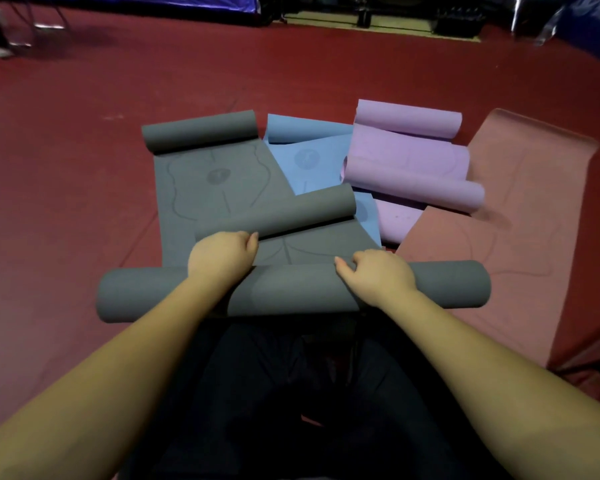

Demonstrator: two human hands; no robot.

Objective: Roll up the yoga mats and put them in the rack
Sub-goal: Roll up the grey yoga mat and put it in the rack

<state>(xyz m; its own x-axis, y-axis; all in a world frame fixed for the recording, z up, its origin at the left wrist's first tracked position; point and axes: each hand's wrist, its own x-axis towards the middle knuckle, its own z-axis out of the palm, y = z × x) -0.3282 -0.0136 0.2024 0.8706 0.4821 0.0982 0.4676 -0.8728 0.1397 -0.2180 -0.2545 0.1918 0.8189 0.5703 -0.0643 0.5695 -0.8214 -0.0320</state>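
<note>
A grey yoga mat (291, 289) lies in front of me, its near end rolled into a thick tube. My left hand (222, 258) grips the roll left of centre, fingers curled over its far side. My right hand (378, 273) grips the same roll right of centre. A second grey mat (201, 188) lies beyond it with curled ends. A blue mat (309, 157), a purple mat (409, 161) with curled ends and a flat pink mat (520, 209) spread out to the right. No rack is in view.
Red floor (66, 168) surrounds the mats. My dark-trousered legs (291, 393) sit just behind the roll. At the far back stand dark equipment (458, 19), a blue tarp (136, 5) and metal chair legs (11, 32).
</note>
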